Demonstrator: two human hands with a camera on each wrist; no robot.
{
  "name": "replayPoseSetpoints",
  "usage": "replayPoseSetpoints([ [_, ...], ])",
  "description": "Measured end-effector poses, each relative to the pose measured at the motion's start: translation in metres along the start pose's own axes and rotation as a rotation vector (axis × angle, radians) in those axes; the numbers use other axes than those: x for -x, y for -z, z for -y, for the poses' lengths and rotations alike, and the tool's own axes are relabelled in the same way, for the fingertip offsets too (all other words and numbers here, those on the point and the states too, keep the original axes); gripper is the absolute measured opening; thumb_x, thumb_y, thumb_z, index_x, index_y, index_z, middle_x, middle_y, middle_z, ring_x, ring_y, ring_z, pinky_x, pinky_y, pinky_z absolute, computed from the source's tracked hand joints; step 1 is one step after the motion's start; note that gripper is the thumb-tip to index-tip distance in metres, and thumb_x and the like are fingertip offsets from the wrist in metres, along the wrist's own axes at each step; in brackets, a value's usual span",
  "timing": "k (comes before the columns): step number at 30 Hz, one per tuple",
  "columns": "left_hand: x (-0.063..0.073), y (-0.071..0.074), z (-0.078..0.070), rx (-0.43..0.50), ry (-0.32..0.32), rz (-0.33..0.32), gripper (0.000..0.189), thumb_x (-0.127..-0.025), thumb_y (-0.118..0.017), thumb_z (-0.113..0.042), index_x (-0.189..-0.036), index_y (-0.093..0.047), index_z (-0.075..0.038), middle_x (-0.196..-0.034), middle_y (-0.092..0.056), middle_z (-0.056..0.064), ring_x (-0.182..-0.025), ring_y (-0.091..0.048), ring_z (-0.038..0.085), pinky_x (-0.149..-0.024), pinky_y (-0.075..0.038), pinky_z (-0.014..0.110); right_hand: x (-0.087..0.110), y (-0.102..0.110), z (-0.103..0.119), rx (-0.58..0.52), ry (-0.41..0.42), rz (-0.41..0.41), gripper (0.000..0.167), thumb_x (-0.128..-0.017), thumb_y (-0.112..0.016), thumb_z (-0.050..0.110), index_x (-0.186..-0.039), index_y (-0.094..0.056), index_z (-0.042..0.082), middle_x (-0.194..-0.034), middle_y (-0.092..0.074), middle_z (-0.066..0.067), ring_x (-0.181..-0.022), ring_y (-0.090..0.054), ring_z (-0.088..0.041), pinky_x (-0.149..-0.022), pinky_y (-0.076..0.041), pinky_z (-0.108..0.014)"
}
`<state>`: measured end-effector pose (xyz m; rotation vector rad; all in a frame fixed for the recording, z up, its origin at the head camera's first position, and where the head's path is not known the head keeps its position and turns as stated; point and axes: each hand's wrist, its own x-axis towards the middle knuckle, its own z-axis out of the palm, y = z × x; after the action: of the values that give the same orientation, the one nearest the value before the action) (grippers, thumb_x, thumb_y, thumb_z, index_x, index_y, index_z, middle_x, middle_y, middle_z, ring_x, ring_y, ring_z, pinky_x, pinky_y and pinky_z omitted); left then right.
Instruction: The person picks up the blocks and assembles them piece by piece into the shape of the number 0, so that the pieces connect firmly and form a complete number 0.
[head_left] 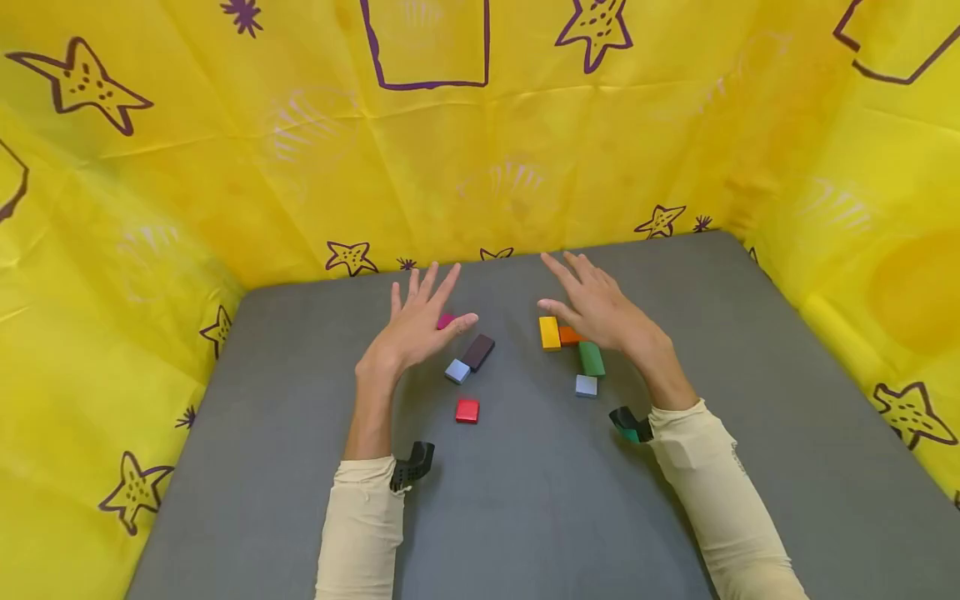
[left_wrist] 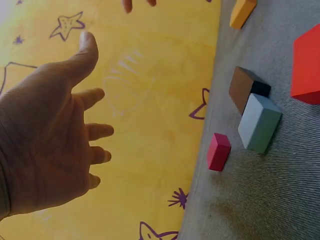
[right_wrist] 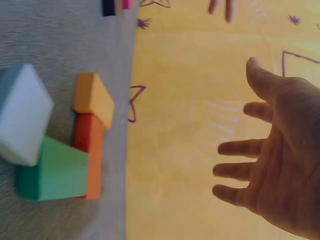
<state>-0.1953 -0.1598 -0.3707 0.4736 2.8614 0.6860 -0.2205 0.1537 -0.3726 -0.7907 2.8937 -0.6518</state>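
Observation:
My left hand [head_left: 411, 333] is held over the table with its fingers spread, and nothing is in it. Below and beside it lie a pink block [left_wrist: 219, 152], a dark brown block [head_left: 478, 352], a light blue block [head_left: 457, 372] and a red block [head_left: 467, 411]. Empty too, my right hand [head_left: 600, 311] hovers with straight fingers above a second group. That group has a yellow-orange block [head_left: 550, 333], an orange block [right_wrist: 94, 165] partly covered by the hand in the head view, a green block [head_left: 591, 359] and another light blue block [head_left: 587, 386].
The blocks lie on a grey table [head_left: 510, 517]. Yellow cloth [head_left: 420, 183] with purple starfish drawings rises behind the table and along both sides. Each wrist wears a dark strap mount, the left mount [head_left: 412, 467] and the right mount [head_left: 630, 423].

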Motion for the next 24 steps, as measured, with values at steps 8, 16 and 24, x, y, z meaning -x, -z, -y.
replayPoseSetpoints([
  [8,-0.016,-0.001,0.013,0.019,-0.006,-0.009,0.085,-0.103,-0.045,-0.067,-0.168,0.001,-0.037,-0.178,0.008,0.011,-0.163,0.015,0.042,-0.127,0.020,0.063,-0.016,0.001,-0.008,-0.006,0.009,-0.008,0.073,-0.110,-0.050,0.043,-0.169,-0.016,0.016,-0.170,-0.023,-0.026,-0.156,-0.024,-0.050,-0.126,-0.018,-0.070],
  [16,-0.025,-0.002,0.017,0.023,-0.019,0.031,0.081,-0.105,-0.051,-0.057,-0.169,-0.007,-0.033,-0.178,-0.003,0.014,-0.164,0.005,0.045,-0.127,0.016,0.065,-0.017,-0.001,-0.012,0.006,0.003,0.057,0.072,-0.108,-0.056,0.040,-0.167,-0.023,0.016,-0.169,-0.028,-0.024,-0.157,-0.026,-0.044,-0.125,-0.018,-0.069],
  [24,-0.021,-0.005,0.005,-0.044,-0.058,0.107,0.075,-0.101,-0.068,-0.040,-0.165,-0.032,-0.022,-0.160,-0.049,0.017,-0.147,-0.048,0.034,-0.127,-0.031,0.056,-0.017,0.000,-0.007,0.052,0.029,0.109,0.069,-0.107,-0.061,0.035,-0.164,-0.031,0.011,-0.165,-0.037,-0.023,-0.152,-0.035,-0.045,-0.123,-0.027,-0.068],
])
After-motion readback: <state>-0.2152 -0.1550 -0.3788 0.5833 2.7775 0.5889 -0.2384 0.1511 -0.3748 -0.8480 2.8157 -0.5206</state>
